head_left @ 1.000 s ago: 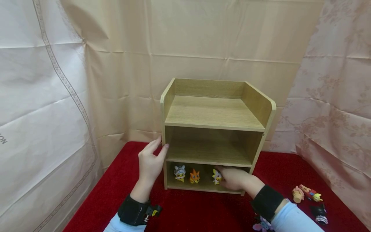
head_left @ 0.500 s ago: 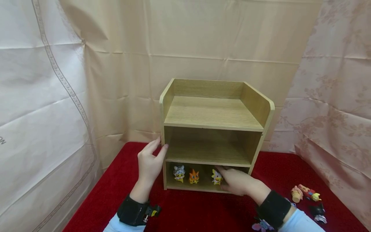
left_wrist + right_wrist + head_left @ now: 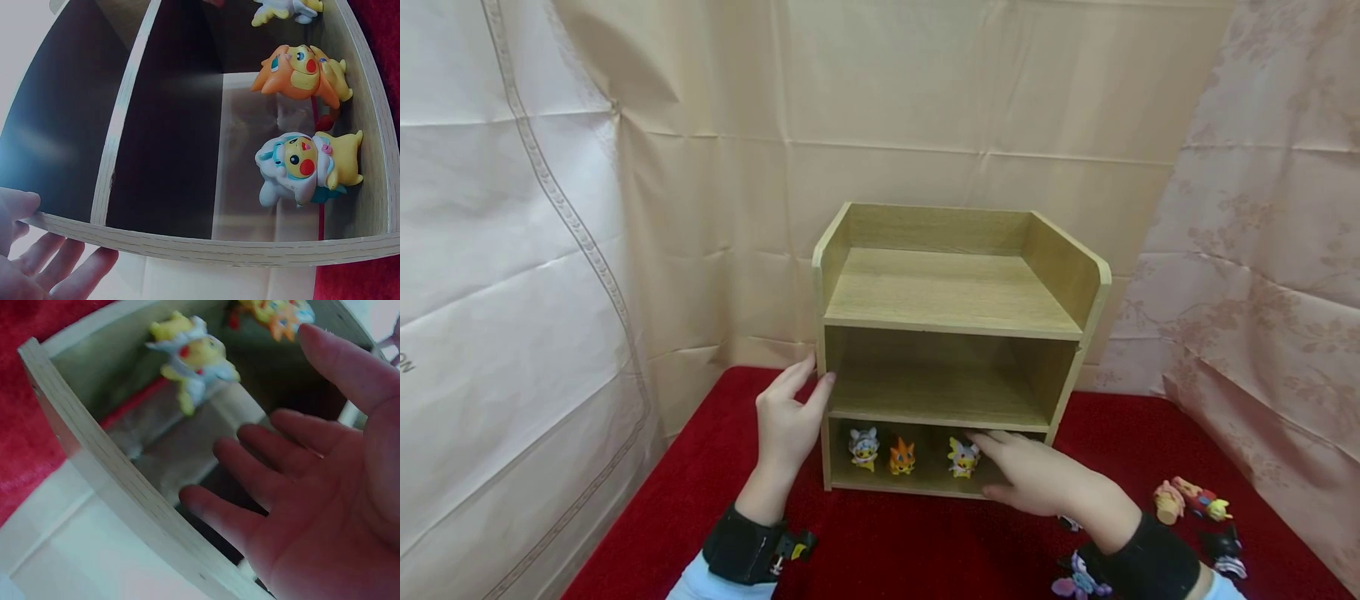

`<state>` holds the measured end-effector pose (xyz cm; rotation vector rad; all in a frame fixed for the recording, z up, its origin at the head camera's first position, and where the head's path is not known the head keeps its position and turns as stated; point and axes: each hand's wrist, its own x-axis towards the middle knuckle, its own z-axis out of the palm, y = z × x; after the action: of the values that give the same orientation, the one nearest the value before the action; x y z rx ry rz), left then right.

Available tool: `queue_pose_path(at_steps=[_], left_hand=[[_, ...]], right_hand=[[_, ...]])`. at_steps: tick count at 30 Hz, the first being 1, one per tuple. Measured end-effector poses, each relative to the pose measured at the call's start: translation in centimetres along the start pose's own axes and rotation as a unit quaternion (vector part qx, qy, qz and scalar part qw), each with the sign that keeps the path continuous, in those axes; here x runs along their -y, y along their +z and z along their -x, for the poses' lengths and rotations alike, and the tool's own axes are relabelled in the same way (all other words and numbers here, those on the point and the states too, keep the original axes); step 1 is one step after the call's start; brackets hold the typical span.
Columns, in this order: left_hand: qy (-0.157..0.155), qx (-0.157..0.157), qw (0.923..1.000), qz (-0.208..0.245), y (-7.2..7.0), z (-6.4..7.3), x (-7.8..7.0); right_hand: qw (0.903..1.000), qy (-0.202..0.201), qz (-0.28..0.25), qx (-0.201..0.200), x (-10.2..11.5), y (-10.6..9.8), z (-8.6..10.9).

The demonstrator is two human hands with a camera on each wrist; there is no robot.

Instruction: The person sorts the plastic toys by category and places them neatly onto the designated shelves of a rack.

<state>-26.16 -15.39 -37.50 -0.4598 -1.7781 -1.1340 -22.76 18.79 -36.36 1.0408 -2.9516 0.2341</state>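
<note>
A light wooden shelf unit (image 3: pixel 955 287) stands on the red cloth. My left hand (image 3: pixel 788 421) grips its left side panel, thumb on the inner side and fingers outside, as the left wrist view shows. Along the bottom compartment stand a yellow figurine in a white-blue hood (image 3: pixel 303 164), an orange-hooded figurine (image 3: pixel 297 74) and a yellow figurine with grey-white ears (image 3: pixel 962 458). Just right of that last one is my right hand (image 3: pixel 1041 477), fingers spread and holding nothing. In the right wrist view its palm faces the compartment, with the grey-eared figurine (image 3: pixel 203 353) beyond the fingertips.
On the red cloth (image 3: pixel 910 550) at right lie a pink figurine (image 3: pixel 1168 502), a red-and-blue toy (image 3: pixel 1201 497) and a black figurine (image 3: pixel 1225 552). A purple figurine (image 3: pixel 1081 581) lies by the right wrist. Beige cloth (image 3: pixel 925 100) hangs behind the shelf.
My right hand has let go of the grey-eared figurine and drawn back toward the right, its fingers opening out. The figurine stays standing in the bottom compartment. My left hand keeps its place.
</note>
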Motion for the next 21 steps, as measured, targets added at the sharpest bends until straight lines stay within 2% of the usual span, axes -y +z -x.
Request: queue_pose_path(at_steps=[6, 11, 16, 21], left_hand=[[0.002, -0.004, 1.0, -0.002, 0.1, 0.0, 0.0], [-0.001, -0.004, 1.0, 0.002, 0.1, 0.0, 0.0], [0.0, -0.003, 1.0, 0.002, 0.0, 0.0, 0.0], [-0.001, -0.001, 1.0, 0.008, 0.0, 0.0, 0.0]], right_hand=[[0.9993, -0.002, -0.035, 0.013, 0.2, -1.7, 1.2], [0.9983, -0.022, -0.054, 0.0, 0.0, -2.7, 2.2], [0.9949, -0.032, -0.092, -0.029, -0.5, -3.6, 3.3], [0.9912, -0.029, -0.105, -0.075, -0.9, -4.6, 4.8]])
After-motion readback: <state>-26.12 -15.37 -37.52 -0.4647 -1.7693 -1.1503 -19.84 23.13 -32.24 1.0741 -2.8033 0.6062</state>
